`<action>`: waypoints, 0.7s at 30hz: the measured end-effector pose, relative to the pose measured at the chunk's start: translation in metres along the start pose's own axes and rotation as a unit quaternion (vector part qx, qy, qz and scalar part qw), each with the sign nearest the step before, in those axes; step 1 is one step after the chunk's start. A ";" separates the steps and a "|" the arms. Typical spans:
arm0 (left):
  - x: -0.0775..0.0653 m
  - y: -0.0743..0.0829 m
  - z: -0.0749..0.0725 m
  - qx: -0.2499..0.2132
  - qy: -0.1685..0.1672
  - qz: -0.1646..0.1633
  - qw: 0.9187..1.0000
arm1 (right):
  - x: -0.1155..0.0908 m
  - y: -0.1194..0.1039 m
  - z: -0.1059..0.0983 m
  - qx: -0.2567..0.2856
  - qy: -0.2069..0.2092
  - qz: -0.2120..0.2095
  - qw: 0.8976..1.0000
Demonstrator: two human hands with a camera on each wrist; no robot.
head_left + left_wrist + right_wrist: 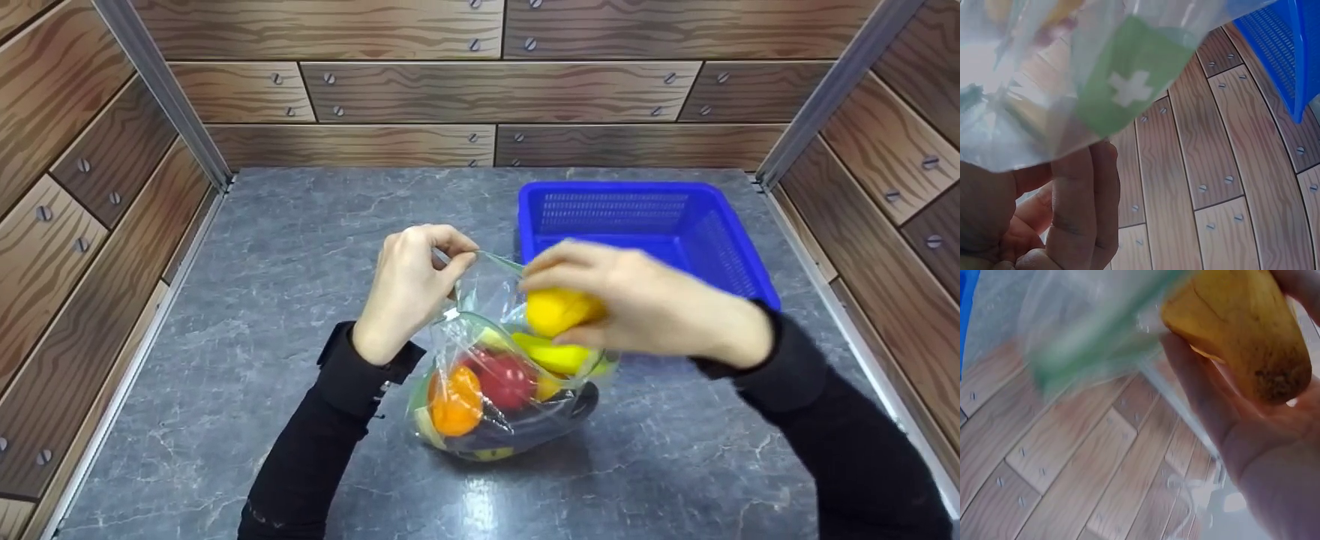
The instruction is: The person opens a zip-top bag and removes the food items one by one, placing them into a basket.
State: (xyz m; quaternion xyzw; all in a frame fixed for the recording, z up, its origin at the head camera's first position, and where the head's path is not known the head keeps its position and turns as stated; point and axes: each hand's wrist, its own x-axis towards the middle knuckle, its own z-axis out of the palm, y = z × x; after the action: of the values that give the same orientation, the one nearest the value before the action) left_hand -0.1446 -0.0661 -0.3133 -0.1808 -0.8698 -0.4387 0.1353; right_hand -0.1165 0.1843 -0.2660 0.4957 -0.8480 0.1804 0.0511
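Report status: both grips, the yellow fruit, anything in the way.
Left grip pinching rim of clear zip bag. Right grip holding yellow fruit at bag's mouth. Produce inside may crowd it; no other obstruction visible.

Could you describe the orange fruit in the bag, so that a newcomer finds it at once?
In the head view, from the blue basket, look left and nearer to the clear bag. At the bag's left is the orange fruit, beside the red fruit. Its bright orange skin sets it apart from that red neighbour.

Free tabletop (330,217) beyond left hand (409,281), blue basket (622,187) as obstacle beyond right hand (637,300).
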 end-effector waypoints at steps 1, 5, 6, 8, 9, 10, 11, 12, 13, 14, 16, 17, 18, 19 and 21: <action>0.000 0.000 0.000 0.000 0.000 -0.001 1.000 | -0.001 0.003 -0.006 0.007 0.016 0.001 1.000; 0.000 -0.002 -0.002 -0.001 -0.001 0.000 1.000 | -0.006 0.023 -0.022 0.019 0.071 0.021 0.997; 0.000 -0.002 -0.002 -0.001 -0.001 -0.001 1.000 | -0.007 0.030 -0.024 0.020 0.083 0.028 0.996; 0.000 -0.003 -0.003 -0.002 -0.001 -0.004 1.000 | -0.009 0.045 -0.026 0.024 0.104 0.046 0.993; 0.000 -0.003 -0.004 -0.002 -0.001 -0.005 1.000 | -0.010 0.053 -0.026 0.025 0.112 0.055 0.992; 0.000 -0.004 -0.004 -0.002 0.000 -0.006 1.000 | -0.010 0.062 -0.024 0.026 0.118 0.067 0.990; 0.000 -0.004 -0.005 -0.001 0.001 -0.007 1.000 | -0.010 0.072 -0.022 0.024 0.122 0.080 0.989; 0.000 -0.004 -0.005 0.001 0.003 -0.007 1.000 | -0.011 0.081 -0.020 0.024 0.123 0.095 0.987; 0.000 -0.005 -0.005 0.003 0.006 -0.009 1.000 | -0.010 0.091 -0.016 0.025 0.122 0.109 0.986; 0.000 -0.005 -0.006 0.005 0.008 -0.009 1.000 | -0.010 0.101 -0.012 0.026 0.118 0.123 0.985; 0.001 -0.006 -0.006 0.008 0.011 -0.012 1.000 | -0.008 0.121 -0.002 0.032 0.103 0.150 0.983; 0.001 -0.007 -0.007 0.009 0.012 -0.015 1.000 | -0.007 0.131 0.004 0.036 0.095 0.163 0.981; 0.001 -0.007 -0.007 0.009 0.011 -0.017 1.000 | -0.006 0.141 0.010 0.042 0.086 0.176 0.980; 0.001 -0.007 -0.007 0.008 0.010 -0.019 1.000 | -0.005 0.150 0.016 0.047 0.078 0.189 0.978; 0.001 -0.007 -0.007 0.006 0.009 -0.023 1.000 | -0.003 0.168 0.029 0.055 0.060 0.214 0.973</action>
State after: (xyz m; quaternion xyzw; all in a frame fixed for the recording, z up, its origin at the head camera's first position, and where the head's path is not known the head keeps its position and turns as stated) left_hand -0.1480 -0.0755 -0.3142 -0.1563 -0.8752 -0.4379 0.1337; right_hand -0.2566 0.2506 -0.3367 0.2933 -0.9186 0.2627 0.0344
